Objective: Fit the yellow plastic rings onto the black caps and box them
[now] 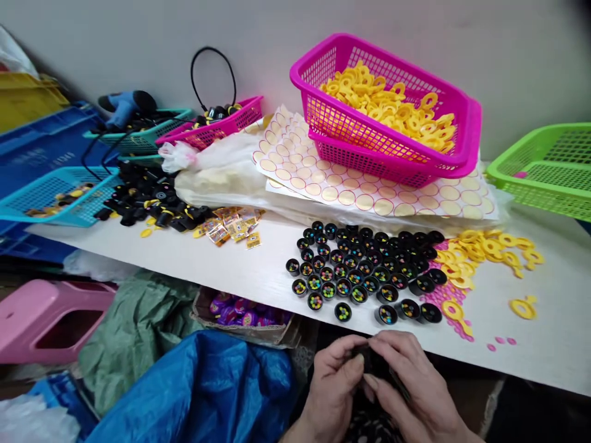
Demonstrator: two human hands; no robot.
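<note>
My left hand and my right hand come together just below the table's front edge, fingertips nearly meeting. Both are closed around something small and dark, mostly hidden by the fingers; I cannot make out its kind. Just beyond them stand rows of small black cups with coloured beads inside. To their right lies a pile of yellow ring-shaped pieces with short stems, over scattered pink discs.
A magenta basket of yellow rings rests on sheets of round stickers. Black parts and small printed packets lie at left. A green basket stands right. Below are a blue sheet and a pink stool.
</note>
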